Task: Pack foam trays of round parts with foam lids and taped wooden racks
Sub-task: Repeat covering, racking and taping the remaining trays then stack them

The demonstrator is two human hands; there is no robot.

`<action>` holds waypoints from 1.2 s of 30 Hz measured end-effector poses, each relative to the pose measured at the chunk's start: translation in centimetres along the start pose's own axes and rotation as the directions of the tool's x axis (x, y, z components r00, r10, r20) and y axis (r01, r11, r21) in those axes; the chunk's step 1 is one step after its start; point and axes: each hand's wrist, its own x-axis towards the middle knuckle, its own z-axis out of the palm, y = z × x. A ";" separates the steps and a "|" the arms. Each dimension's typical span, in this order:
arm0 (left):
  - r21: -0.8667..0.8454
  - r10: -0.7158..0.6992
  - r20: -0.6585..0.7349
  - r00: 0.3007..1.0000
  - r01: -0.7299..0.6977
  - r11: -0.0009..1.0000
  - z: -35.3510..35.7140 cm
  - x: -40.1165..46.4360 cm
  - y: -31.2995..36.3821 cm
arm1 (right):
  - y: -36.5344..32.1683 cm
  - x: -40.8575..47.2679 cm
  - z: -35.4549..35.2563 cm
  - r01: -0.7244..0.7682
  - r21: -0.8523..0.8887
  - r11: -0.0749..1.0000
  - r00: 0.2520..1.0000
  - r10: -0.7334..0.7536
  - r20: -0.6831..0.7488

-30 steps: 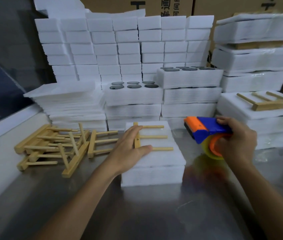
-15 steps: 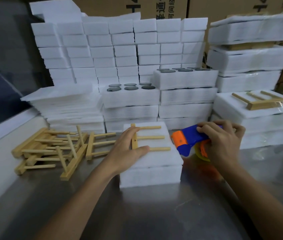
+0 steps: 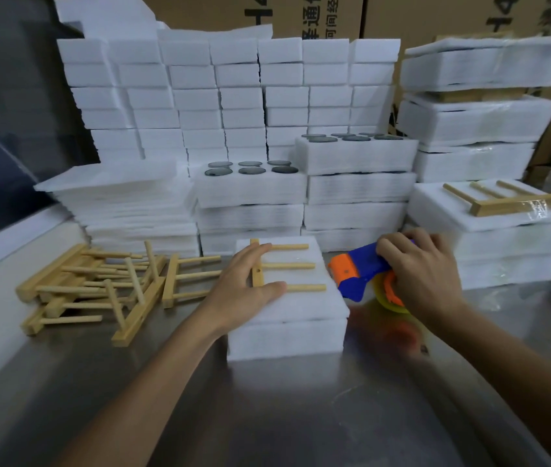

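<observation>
While the left hand [image 3: 247, 291] lies flat with straight fingers on the wooden rack [image 3: 284, 267] atop the lidded foam tray [image 3: 287, 318] at the middle of the steel tabletop [image 3: 267, 416], the right hand [image 3: 419, 267] grips a blue and orange tape dispenser [image 3: 358, 273] just beside the tray's right edge. Loose wooden racks [image 3: 99, 288] lie heaped to the left, and open trays of round parts [image 3: 250, 170] stand behind.

Probably warehouse: stacked foam trays [image 3: 250, 190], cartons [image 3: 308, 18]
</observation>
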 end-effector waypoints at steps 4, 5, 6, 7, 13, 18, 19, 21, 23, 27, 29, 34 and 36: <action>0.003 -0.002 0.008 1.000 0.002 1.000 -0.1 0.0 0.1 | -0.7 -0.1 0.3 0.034 -0.024 0.999 0.999 -0.035 -0.039; 0.000 -0.009 0.008 1.000 0.009 1.000 -0.2 0.0 0.2 | -0.8 -0.2 0.4 0.026 -0.023 0.999 0.999 -0.027 -0.044; 0.004 -0.017 0.011 1.000 0.017 1.000 -0.4 0.1 0.3 | -0.9 -0.3 0.5 0.015 -0.016 1.000 0.998 -0.016 -0.053; 0.015 -0.027 0.018 0.999 0.027 1.000 -0.5 0.1 0.6 | -1.0 -0.4 0.5 0.003 -0.004 1.000 0.998 -0.003 -0.061; 0.133 -0.043 -0.035 0.998 0.047 0.990 -2.3 -0.2 1.4 | -3.4 0.3 0.7 0.000 0.071 0.997 0.989 0.011 -0.146; 0.257 -0.127 -0.024 0.992 0.129 0.958 -4.7 -0.3 1.9 | -5.5 1.1 0.9 -0.029 0.109 0.994 0.987 0.046 -0.152; 0.322 -0.124 -0.026 0.992 0.126 0.938 -4.2 -0.4 2.0 | -5.4 1.1 0.9 -0.023 0.094 0.995 0.988 0.037 -0.152; 0.436 -0.116 -0.041 0.992 0.122 0.892 -3.0 -0.7 2.0 | -4.9 1.1 0.9 0.029 0.047 0.998 0.989 -0.022 -0.145; 0.483 -0.110 -0.063 0.992 0.127 0.866 -2.4 -0.9 1.8 | -3.8 0.9 0.8 0.062 0.012 0.998 0.991 -0.060 -0.122; 0.477 -0.124 -0.059 0.991 0.137 0.868 -2.5 -0.9 1.7 | -0.5 0.2 0.3 0.061 0.010 0.998 0.997 -0.061 -0.054; 0.473 -0.135 -0.055 0.989 0.145 0.869 -2.5 -1.0 1.8 | 0.1 -0.1 0.0 0.088 0.028 0.996 0.996 -0.088 -0.005; 0.485 -0.132 -0.051 0.990 0.140 0.863 -2.5 -1.2 1.8 | 0.5 -0.4 -0.2 0.049 0.111 0.993 0.998 -0.052 0.031; 0.489 -0.133 -0.047 0.990 0.139 0.861 -2.5 -1.2 1.9 | 0.8 -0.3 -0.3 0.027 0.138 0.990 0.999 -0.033 0.040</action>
